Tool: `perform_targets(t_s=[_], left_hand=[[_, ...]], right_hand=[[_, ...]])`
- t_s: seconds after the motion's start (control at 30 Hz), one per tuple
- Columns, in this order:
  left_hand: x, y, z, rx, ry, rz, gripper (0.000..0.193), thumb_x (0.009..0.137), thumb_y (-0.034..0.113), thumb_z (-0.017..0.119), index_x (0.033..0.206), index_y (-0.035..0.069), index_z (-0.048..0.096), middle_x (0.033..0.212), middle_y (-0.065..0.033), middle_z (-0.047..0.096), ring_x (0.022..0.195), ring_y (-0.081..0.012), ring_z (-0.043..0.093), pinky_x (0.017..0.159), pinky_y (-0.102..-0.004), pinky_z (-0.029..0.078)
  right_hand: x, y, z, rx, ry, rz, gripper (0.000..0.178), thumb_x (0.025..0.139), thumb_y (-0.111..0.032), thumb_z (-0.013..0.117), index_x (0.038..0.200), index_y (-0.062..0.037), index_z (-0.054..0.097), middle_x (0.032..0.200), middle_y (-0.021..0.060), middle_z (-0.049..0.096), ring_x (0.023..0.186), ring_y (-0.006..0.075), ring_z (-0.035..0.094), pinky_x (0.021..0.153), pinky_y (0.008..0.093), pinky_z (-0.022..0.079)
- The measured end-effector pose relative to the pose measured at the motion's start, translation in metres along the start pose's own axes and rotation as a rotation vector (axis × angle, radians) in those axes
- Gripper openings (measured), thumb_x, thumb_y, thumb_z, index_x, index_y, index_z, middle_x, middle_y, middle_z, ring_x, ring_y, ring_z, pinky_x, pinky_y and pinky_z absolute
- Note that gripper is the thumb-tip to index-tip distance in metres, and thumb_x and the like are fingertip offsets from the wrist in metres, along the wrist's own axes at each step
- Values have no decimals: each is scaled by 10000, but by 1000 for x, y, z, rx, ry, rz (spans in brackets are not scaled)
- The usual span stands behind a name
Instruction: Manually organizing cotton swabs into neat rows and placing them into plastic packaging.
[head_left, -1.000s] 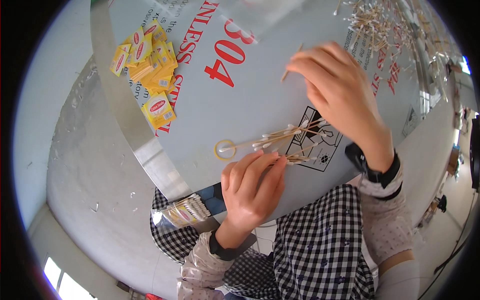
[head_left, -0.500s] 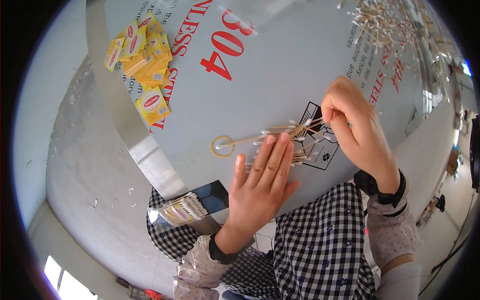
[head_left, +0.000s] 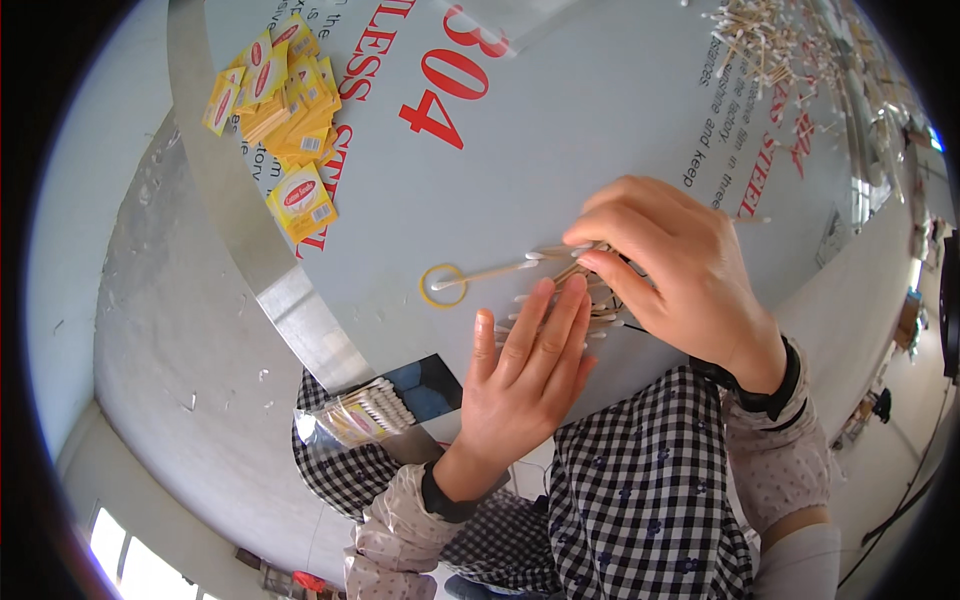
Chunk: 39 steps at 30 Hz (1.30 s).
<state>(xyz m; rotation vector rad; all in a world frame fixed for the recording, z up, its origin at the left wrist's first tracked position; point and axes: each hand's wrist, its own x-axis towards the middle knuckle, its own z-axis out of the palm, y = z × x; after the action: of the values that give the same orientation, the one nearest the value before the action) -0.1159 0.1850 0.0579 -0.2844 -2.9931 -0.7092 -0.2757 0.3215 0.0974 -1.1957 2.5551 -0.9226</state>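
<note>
**Right hand in on the swab cluster beside the left**

Nearest you: checked cloth [head_left: 645, 470] over your lap, clear pack of swabs [head_left: 362, 418] at the table's near edge. Your left hand [head_left: 527, 372] lies flat, fingers straight, gripping nothing, fingertips down over the swab cluster [head_left: 604, 321]. Same place as half a second ago.

Change is your right hand [head_left: 690, 268]: it was at the cluster's right end, now it's moved left, thumb and forefinger at swab tips just past your left fingertips. Can't tell if that pinch is closed; the fingers hide it. Meaning: both hands now share one cluster, mostly covered.

Left of it, one swab [head_left: 485, 275] points out, its tip inside the yellow ring [head_left: 421, 291]; neither hand touches the ring. Farther: yellow cards [head_left: 303, 203] heaped left, big loose swab pile [head_left: 765, 45] far right.
</note>
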Motion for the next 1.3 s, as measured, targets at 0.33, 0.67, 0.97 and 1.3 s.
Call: perform_targets(t_s=[0.33,0.67,0.97,1.3], left_hand=[[-1,-2,2,39,48,-10,389,915,281,614,1243,87,695,1456,-30,551,1393,-216,463,1197,-573,195],[1,-1,2,-59,79,-31,388,849,219,704,1195,43,706,1380,-48,597,1354,-238,500,1183,-588,217],[-3,-2,4,-63,102,-37,353,872,221,679,1189,71,715,1379,-35,599,1356,-226,500,1170,-579,263],[6,0,-4,-100,59,-34,449,837,186,699,1244,-1,674,1400,-65,587,1324,-265,518,1207,-580,168]], right_hand=[[17,-18,4,-192,-218,62,201,776,68,653,890,-55,541,828,54,597,696,247,623,547,352,487],[18,-26,8,-137,-149,44,174,812,11,678,857,-45,519,823,56,558,663,224,594,515,339,463],[22,-35,8,-333,-314,-17,225,722,-17,688,859,-49,512,794,61,551,681,218,598,511,332,477],[-14,-14,-44,156,128,432,137,980,28,529,1105,-24,555,967,36,593,758,91,545,641,223,431]])
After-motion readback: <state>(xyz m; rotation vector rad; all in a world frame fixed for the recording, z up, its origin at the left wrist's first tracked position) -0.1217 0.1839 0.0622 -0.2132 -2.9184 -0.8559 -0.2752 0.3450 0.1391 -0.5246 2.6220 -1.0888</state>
